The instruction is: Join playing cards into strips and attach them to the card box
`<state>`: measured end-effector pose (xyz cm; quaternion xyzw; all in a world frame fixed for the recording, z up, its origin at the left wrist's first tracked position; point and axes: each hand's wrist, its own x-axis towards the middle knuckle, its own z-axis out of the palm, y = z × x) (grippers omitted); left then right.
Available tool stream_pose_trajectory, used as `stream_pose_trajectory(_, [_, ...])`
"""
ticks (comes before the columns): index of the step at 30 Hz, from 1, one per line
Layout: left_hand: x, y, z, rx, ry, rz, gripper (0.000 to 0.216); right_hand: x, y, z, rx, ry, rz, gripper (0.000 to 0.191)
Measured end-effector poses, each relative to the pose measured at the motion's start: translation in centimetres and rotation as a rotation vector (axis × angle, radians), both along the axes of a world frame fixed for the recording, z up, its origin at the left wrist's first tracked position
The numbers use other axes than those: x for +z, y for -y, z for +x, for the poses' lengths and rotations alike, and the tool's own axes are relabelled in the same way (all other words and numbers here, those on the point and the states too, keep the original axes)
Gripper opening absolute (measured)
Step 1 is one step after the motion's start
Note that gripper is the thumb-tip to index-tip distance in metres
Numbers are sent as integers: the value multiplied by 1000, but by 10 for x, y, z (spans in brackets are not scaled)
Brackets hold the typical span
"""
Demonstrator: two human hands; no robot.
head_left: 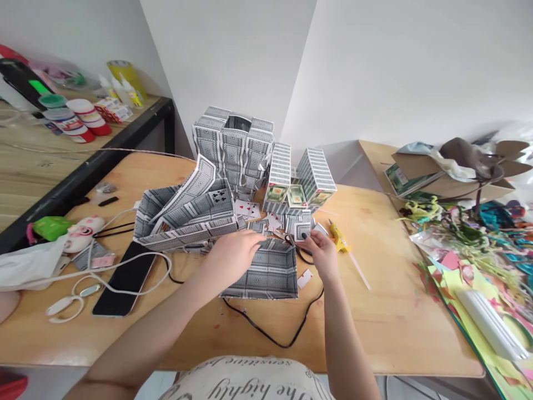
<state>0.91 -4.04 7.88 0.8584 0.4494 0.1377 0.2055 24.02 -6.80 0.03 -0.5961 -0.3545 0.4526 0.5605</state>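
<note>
My left hand (236, 260) reaches over an open box made of playing cards (272, 269). Its fingers are pressed together near the box's far rim; what they pinch, if anything, is too small to make out. On the right, my right hand (322, 254) pinches a grey-backed playing card (302, 230) between thumb and fingers. Loose cards (246, 209) lie face up beyond the box. Partly hidden scissors (305, 255) rest by the box's right edge. Close to my right hand is a yellow glue gun (339, 238) with a clear glue stick (360, 271) beside it.
A longer card box (185, 214) stands left, with card panels inside. Behind are a tall card structure (233, 147) and stacked card packs (314, 175). A phone (124, 280) lies under a white cable. A black cord (270, 339) loops in front. Coloured paper (478, 311) covers the right side.
</note>
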Motion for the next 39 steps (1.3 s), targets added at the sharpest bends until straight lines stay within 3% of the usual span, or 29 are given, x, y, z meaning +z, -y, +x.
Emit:
stream_pose_trajectory(7, [15,21,-44,314,90,-2,22,-3,4,-1,-165,245,59,31])
stream_pose_trajectory(10, [16,28,-55,409,187,32,22,-2,-9,0,-121,403,40,23])
stream_pose_trajectory(12, [15,30,-58,440,220,49,21,2,-22,0,-15,563,-1,16])
stream_pose_trajectory(14, [12,31,-59,386,197,9,22,6,-35,-3,141,722,-62,10])
stream_pose_trajectory(19, [-2,31,-47,4,27,-198,24,13,-50,-11,481,882,-155,13])
stream_pose_trajectory(27, [-26,38,-36,-262,-41,-255,28,10,-88,-47,811,1141,44,7])
stream_pose_trajectory(33, [-26,46,-51,-300,-51,-345,36,-7,-104,-71,892,1185,-37,7])
stream_pose_trajectory(37, [-19,43,-53,-209,16,-354,29,-6,-104,-62,907,1155,-48,18])
stream_pose_trajectory(39, [-16,39,-51,-131,92,-286,26,-1,-103,-54,907,1139,-48,10])
